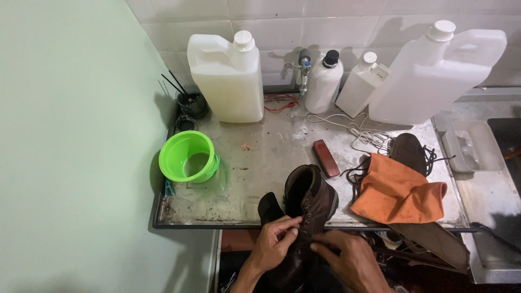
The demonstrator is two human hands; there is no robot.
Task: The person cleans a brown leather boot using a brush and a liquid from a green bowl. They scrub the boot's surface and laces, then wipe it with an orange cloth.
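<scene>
A dark brown ankle boot stands at the front edge of a stained metal table, its opening facing me. My left hand pinches a lace or eyelet on the boot's front, fingers closed on it. My right hand grips the boot lower down, near its toe, just below the table edge. A second brown boot lies further right, partly under an orange cloth, with dark laces trailing beside it.
A green bucket sits at the left. Large white jugs, two smaller white bottles and a small dark pot with sticks line the tiled back wall. A brown brush, white cord and clear tray lie nearby.
</scene>
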